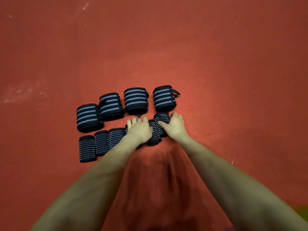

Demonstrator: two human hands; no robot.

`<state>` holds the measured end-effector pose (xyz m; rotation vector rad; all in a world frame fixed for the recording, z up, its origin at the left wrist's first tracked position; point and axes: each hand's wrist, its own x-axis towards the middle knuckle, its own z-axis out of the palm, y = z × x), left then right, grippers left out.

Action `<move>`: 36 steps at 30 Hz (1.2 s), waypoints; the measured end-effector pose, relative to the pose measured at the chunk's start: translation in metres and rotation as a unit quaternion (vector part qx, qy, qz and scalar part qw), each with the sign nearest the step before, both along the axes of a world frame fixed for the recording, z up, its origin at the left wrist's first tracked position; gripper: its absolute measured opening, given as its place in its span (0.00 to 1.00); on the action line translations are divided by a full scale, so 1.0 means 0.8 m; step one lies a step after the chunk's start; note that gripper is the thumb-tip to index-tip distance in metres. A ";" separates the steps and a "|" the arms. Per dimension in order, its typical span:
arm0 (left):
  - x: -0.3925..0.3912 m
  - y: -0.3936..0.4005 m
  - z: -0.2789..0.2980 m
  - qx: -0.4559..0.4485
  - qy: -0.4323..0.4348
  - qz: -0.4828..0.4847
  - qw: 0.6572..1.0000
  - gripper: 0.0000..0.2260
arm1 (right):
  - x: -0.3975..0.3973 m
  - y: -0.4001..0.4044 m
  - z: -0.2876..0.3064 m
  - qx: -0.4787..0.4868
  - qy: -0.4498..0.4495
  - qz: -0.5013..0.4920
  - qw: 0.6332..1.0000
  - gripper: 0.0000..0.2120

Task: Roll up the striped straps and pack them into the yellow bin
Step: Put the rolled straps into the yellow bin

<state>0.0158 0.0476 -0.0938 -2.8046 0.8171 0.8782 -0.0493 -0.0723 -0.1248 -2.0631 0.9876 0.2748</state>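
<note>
Two rows of rolled black straps lie on the red floor. The back row has several rolls with wide grey stripes [135, 100]. The front row has rolls with thin pale stripes [87, 148]. My left hand [139, 129] lies on top of one front-row roll [126, 129], fingers curled over its far end, and hides most of it. My right hand [175, 126] grips the rightmost thin-striped roll [161, 118], thumb on its near side and fingers round the far side. Another thin-striped roll [154, 135] sits between the two hands.
The red floor [216, 64] stretches in all directions around the rolls. A blurred yellow-green patch [300, 212] shows at the bottom right corner; I cannot tell what it is.
</note>
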 end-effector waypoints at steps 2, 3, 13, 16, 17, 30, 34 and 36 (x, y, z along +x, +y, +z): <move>-0.002 0.000 -0.004 -0.007 -0.005 -0.015 1.000 0.18 | 0.009 -0.001 -0.007 0.021 0.016 -0.018 0.999 0.28; -0.004 0.001 -0.006 -0.011 -0.008 -0.020 1.000 0.17 | 0.012 -0.002 -0.009 0.038 0.023 -0.022 0.999 0.26; -0.016 0.007 0.009 -0.072 0.014 -0.036 0.997 0.17 | -0.024 0.009 0.003 0.165 -0.078 -0.087 0.979 0.14; -0.030 0.014 0.014 -0.152 0.045 0.011 0.987 0.18 | -0.043 0.014 0.008 0.175 -0.129 -0.115 0.969 0.15; -0.035 0.014 0.016 -0.190 0.059 0.050 0.979 0.21 | -0.048 0.015 0.012 0.175 -0.138 -0.117 0.968 0.16; -0.103 -0.028 0.083 -0.343 0.029 0.112 0.932 0.12 | -0.134 -0.027 0.081 0.088 -0.254 -0.071 0.961 0.19; -0.141 -0.088 0.111 -0.378 0.018 0.062 0.924 0.10 | -0.184 -0.076 0.113 0.004 -0.270 -0.098 0.958 0.19; -0.166 -0.126 0.125 -0.386 0.017 0.033 0.922 0.11 | -0.217 -0.108 0.129 -0.028 -0.278 -0.122 0.952 0.19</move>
